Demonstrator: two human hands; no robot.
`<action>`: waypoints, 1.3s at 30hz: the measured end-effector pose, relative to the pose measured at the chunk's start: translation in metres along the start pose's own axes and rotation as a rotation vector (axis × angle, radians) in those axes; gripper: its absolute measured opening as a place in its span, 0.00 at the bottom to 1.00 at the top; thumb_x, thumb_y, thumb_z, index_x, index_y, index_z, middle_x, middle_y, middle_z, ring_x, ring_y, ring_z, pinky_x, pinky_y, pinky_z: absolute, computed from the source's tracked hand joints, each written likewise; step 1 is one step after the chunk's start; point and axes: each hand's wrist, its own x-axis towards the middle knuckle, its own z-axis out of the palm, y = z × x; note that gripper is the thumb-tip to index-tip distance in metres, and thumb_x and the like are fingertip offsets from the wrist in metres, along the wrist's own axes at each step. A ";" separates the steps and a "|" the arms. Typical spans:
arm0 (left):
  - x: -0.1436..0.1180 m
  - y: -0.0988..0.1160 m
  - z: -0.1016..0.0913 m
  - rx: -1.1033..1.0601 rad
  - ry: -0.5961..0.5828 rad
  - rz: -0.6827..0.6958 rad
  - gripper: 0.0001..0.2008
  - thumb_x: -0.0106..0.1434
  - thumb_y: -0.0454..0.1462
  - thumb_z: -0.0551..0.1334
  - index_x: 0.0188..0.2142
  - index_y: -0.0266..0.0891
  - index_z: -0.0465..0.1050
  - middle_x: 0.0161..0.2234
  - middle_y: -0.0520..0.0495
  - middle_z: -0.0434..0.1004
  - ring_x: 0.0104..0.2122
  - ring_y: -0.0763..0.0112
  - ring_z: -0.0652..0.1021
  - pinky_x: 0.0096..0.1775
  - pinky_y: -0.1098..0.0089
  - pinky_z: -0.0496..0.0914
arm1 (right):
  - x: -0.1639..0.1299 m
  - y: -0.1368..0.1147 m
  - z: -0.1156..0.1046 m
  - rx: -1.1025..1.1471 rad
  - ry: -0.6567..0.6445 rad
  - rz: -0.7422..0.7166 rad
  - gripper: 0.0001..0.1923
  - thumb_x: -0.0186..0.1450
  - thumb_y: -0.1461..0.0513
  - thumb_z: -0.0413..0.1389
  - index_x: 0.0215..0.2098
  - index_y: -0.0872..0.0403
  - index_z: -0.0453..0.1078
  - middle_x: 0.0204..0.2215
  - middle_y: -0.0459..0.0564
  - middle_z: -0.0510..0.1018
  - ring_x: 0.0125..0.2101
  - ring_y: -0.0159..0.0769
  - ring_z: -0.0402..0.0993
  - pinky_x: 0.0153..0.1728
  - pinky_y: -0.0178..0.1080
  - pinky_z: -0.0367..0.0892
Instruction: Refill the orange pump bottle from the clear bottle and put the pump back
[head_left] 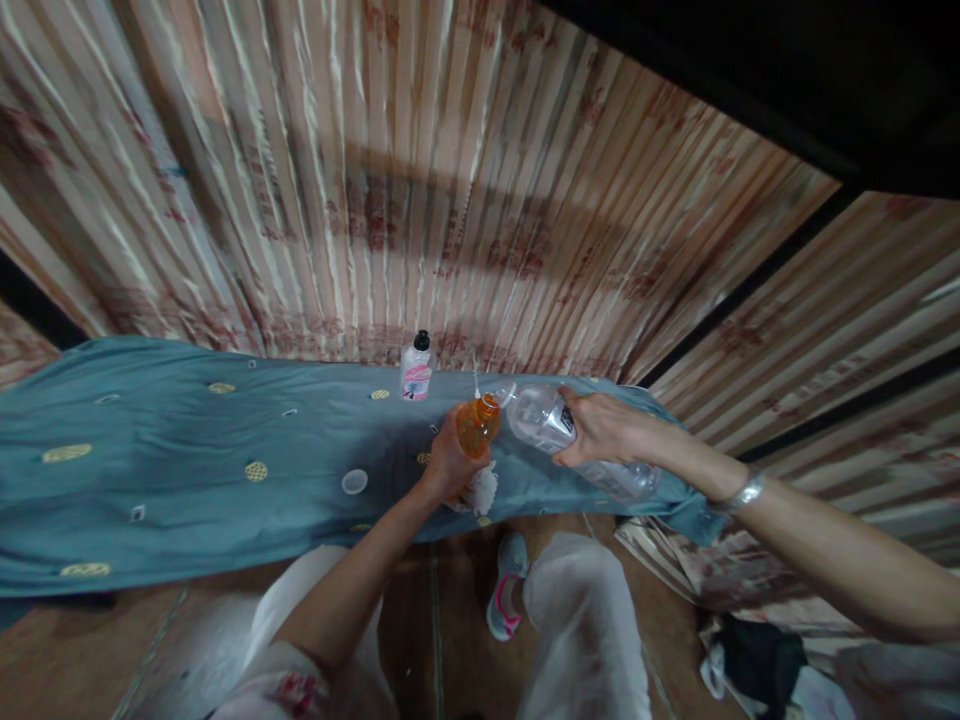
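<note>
Over the teal cloth [187, 470], left hand [448, 462] grips orange bottle [478, 424]; right hand [607, 428], clear bottle [577, 440].

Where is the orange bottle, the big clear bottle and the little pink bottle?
orange bottle [478, 425]: head view, on its round orange body.
big clear bottle [541, 415]: head view, on its clear upper body.
little pink bottle [417, 376]: head view, on its pink label.

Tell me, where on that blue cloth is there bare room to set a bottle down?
The blue cloth lies bare left of the small white cap, out to its far edge. It is crowded near the pink-labelled bottle, where the left hand grips an orange bottle and the right hand a clear bottle.
</note>
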 end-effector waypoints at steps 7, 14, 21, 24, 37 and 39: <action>0.000 0.002 -0.001 -0.011 -0.014 -0.021 0.40 0.52 0.34 0.71 0.62 0.43 0.58 0.54 0.43 0.80 0.50 0.57 0.84 0.53 0.57 0.79 | 0.000 0.000 0.000 -0.001 0.002 0.004 0.40 0.56 0.46 0.66 0.57 0.61 0.66 0.35 0.58 0.83 0.39 0.55 0.83 0.31 0.39 0.63; 0.000 0.002 -0.001 0.003 0.005 -0.001 0.40 0.52 0.34 0.72 0.62 0.42 0.58 0.54 0.42 0.80 0.51 0.56 0.83 0.52 0.56 0.79 | -0.001 -0.004 -0.004 -0.009 -0.011 0.013 0.42 0.56 0.46 0.66 0.59 0.64 0.64 0.36 0.60 0.83 0.40 0.57 0.83 0.30 0.40 0.62; 0.000 0.004 -0.001 0.025 0.010 -0.002 0.41 0.51 0.32 0.72 0.62 0.42 0.59 0.53 0.43 0.80 0.49 0.58 0.84 0.51 0.58 0.80 | -0.002 -0.003 -0.003 -0.001 -0.009 0.004 0.42 0.57 0.46 0.66 0.59 0.65 0.65 0.34 0.59 0.83 0.39 0.55 0.83 0.29 0.39 0.61; 0.000 0.004 0.000 0.018 0.007 -0.007 0.41 0.51 0.32 0.73 0.62 0.43 0.59 0.53 0.43 0.80 0.48 0.58 0.84 0.51 0.58 0.80 | -0.003 -0.002 -0.003 0.000 -0.006 0.009 0.43 0.56 0.46 0.66 0.60 0.65 0.65 0.34 0.58 0.83 0.38 0.54 0.83 0.29 0.39 0.61; 0.002 0.006 -0.002 0.012 -0.013 -0.006 0.40 0.51 0.33 0.71 0.61 0.42 0.59 0.54 0.43 0.79 0.51 0.56 0.83 0.53 0.56 0.79 | -0.002 0.000 0.000 0.004 0.004 0.012 0.42 0.56 0.45 0.66 0.59 0.63 0.66 0.33 0.56 0.82 0.37 0.53 0.83 0.29 0.39 0.61; 0.002 0.006 -0.003 0.009 -0.015 -0.001 0.40 0.51 0.33 0.71 0.61 0.43 0.59 0.54 0.43 0.79 0.50 0.57 0.83 0.53 0.57 0.79 | -0.003 -0.001 -0.001 0.003 -0.003 0.016 0.42 0.56 0.45 0.66 0.59 0.63 0.66 0.32 0.55 0.82 0.37 0.52 0.83 0.29 0.39 0.61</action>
